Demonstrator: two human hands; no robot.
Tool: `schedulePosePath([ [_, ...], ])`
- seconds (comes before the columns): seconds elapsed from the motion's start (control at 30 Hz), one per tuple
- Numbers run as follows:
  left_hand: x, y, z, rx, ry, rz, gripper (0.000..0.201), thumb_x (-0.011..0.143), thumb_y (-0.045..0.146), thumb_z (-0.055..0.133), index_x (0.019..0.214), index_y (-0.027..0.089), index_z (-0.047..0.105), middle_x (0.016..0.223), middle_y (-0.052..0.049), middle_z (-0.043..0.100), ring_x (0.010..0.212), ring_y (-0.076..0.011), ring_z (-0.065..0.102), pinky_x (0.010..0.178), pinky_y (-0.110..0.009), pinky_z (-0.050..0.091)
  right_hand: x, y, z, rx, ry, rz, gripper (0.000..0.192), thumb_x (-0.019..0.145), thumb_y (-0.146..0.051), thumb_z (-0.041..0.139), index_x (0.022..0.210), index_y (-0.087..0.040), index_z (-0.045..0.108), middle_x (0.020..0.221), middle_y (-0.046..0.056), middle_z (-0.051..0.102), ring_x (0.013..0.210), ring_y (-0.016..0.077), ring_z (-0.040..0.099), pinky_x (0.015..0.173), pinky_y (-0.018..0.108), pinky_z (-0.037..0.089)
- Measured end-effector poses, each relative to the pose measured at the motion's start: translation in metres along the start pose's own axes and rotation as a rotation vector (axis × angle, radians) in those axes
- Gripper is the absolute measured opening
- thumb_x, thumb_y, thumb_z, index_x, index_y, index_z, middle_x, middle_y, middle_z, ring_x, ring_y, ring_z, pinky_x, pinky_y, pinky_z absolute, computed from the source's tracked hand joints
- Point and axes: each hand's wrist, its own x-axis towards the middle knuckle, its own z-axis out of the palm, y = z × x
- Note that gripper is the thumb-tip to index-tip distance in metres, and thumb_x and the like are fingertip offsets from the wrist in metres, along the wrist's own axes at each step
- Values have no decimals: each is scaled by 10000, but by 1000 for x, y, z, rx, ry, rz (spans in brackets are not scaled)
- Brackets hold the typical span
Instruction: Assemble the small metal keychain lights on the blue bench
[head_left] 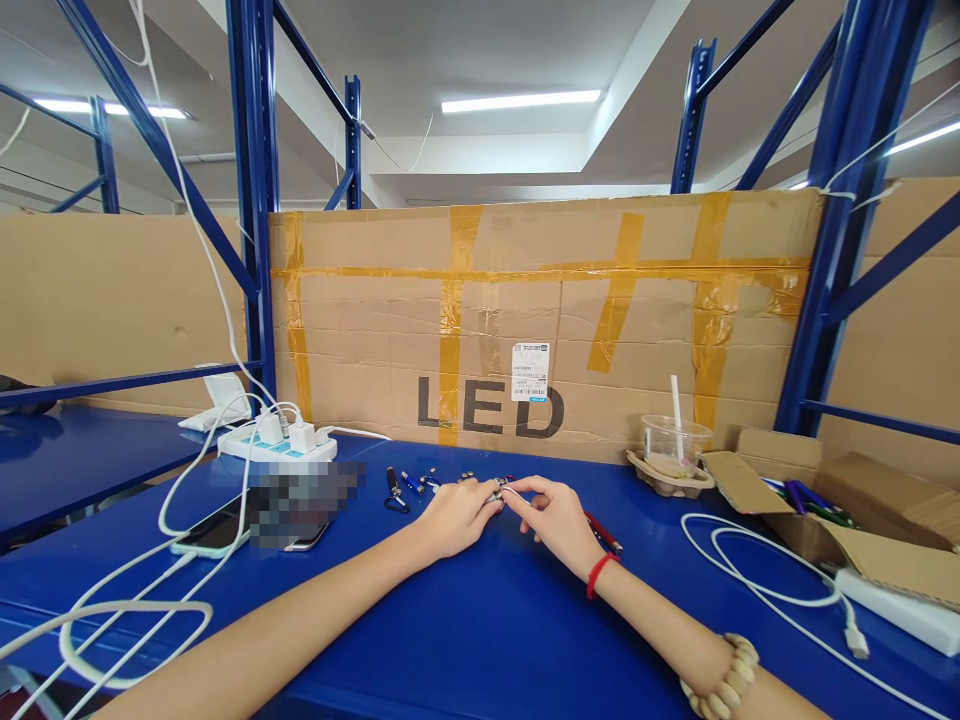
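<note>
My left hand (456, 517) rests low over the blue table, its fingers closed on a small silvery metal piece (498, 494). From the other side, my right hand (553, 520) meets it with thumb and index finger pinched at the same piece. Fingers cover most of it, so its kind cannot be made out. Left of my left hand lie a black object with a looped strap (394, 490) and a small blue cylinder (411, 483). Several tiny metal parts (466, 475) are scattered behind the hands. Partly behind my right wrist is a slim red and black object (603, 533).
Phones (217, 525), one partly blurred, lie at left by a white power strip (277, 445) with trailing cables. At right stand a plastic cup with a straw (675, 440), an open cardboard box (802, 535) of pens and a white cable (780, 598). Cardboard (375, 330) walls the back.
</note>
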Motion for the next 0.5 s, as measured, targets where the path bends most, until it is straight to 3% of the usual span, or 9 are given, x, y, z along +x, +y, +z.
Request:
schedulePosePath([
  [0.5,0,0,0,-20,-8,15,231,882,300,265,962,197,456,858,-31,575,765,-170,542,645,-263,415,0,0,-1,-3,-5,-3,305,693,-423,518,771,-157,644,411,-18,529,335,101,491,319,185,378],
])
